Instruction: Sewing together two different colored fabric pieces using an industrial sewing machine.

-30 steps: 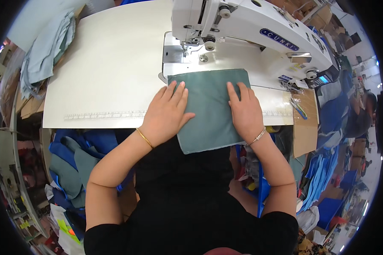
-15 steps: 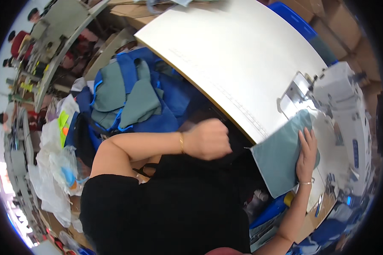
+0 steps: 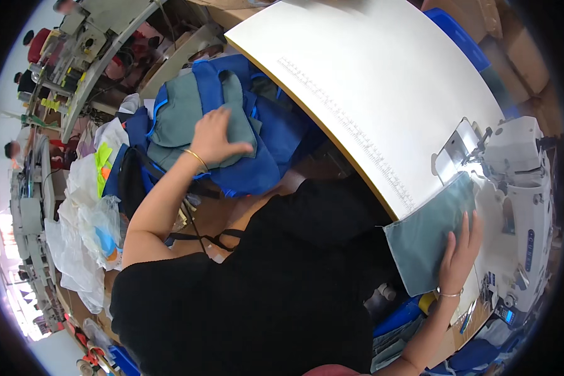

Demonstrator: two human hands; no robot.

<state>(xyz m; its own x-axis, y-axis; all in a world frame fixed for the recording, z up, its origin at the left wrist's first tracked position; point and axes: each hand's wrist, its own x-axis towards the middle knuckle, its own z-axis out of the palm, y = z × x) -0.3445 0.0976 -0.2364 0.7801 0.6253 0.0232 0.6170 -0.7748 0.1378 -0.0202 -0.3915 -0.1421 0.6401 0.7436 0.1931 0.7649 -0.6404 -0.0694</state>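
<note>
My left hand (image 3: 216, 139) is over a heap of grey-green and blue fabric pieces (image 3: 175, 116) with bright blue edging, left of the table. Its thumb is stretched out and its fingers reach forward, slightly blurred; whether they touch the cloth I cannot tell. My right hand (image 3: 462, 254) lies flat, fingers extended, on the right part of a grey-green fabric piece (image 3: 420, 247). That piece's upper corner is near the needle area of a white sewing machine (image 3: 514, 147), and its near part hangs past the table edge.
The white table (image 3: 357, 81) has ruler markings along its near edge. A blue bin (image 3: 457, 37) stands behind it by cardboard boxes (image 3: 526, 47). Clear plastic bags (image 3: 75, 244) are heaped at the left. Tweezers (image 3: 467, 318) lie near the machine. Other workstations line the far left.
My left hand has swung from in front of my body, where it was closed, out left to the fabric heap and opened. My right hand has slid slightly nearer on the fabric. The view has shifted.
</note>
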